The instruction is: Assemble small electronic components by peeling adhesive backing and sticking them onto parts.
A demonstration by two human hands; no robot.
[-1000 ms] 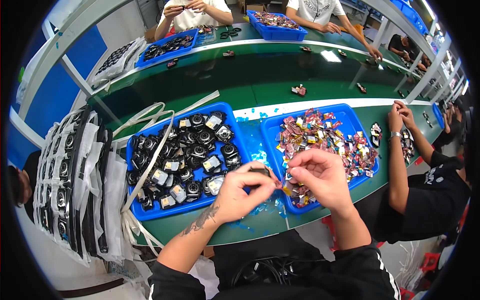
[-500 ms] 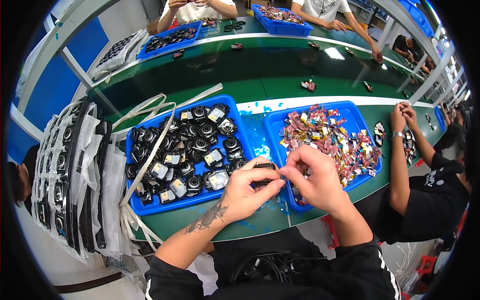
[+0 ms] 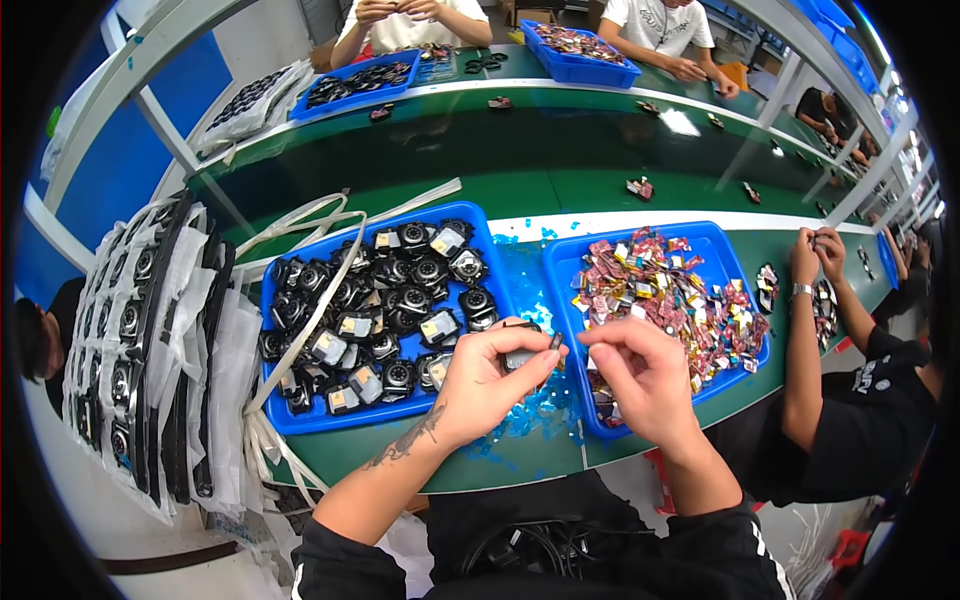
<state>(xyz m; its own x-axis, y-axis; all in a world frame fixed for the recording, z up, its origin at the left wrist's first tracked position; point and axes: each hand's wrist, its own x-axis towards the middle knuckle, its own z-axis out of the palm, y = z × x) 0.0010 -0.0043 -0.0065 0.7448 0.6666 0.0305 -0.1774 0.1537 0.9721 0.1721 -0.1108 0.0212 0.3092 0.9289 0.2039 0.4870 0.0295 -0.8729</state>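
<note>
Black watch part clamped in the left hand's fingers, above the worktop between two blue trays. Right hand is just beside it; can't tell if its fingers touch.

Bright, even white light fills the frame, with a lamp glowing at upper right. The belt carries one harsh glare patch right of upper centre. The left hand and right hand look fairly sharp; the dark piece loses detail, perhaps to shadow. Rails bow toward a black rim.
</note>
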